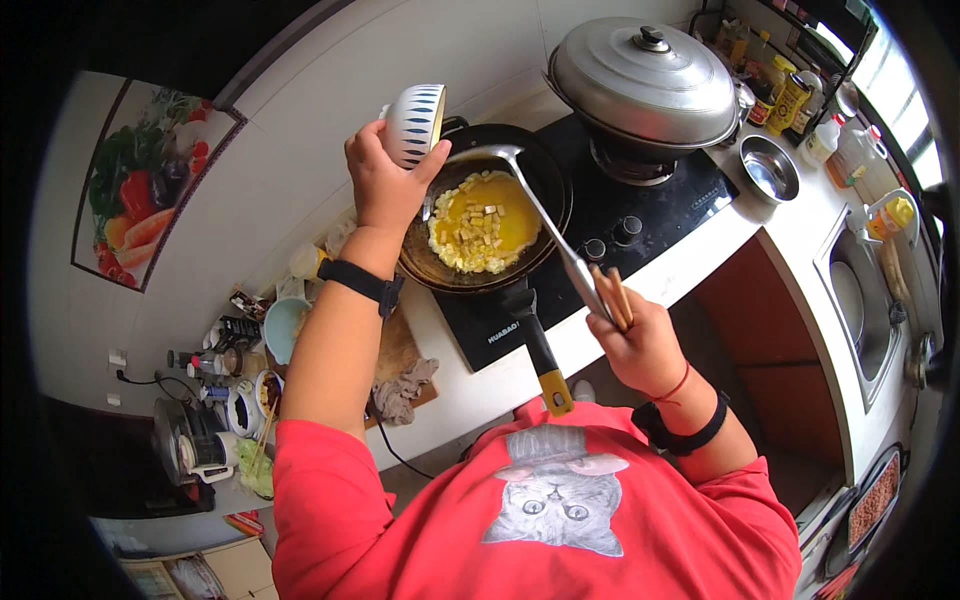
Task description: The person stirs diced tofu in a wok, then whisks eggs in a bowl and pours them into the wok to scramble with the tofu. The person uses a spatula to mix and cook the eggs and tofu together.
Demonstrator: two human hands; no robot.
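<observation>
My left hand (390,176) grips a white bowl with blue leaf-shaped marks (417,126), tipped on its side above the left rim of a dark frying pan (551,157). In the pan lies yellow beaten egg (517,217) with small pale cubes in the middle and a whitish, puffed edge. My right hand (641,337) holds a metal spatula (546,217) together with a pair of wooden chopsticks (615,296). The spatula's head is over the pan, close to the bowl. The pan's black and yellow handle (544,356) points towards me.
A large lidded wok (645,82) stands on the other burner of the black cooktop (480,330). At right are a metal bowl (769,169), bottles (791,101) and a sink (862,360). At left, a cutting board (397,345) bears a crumpled cloth (405,390), near a light blue bowl (283,330).
</observation>
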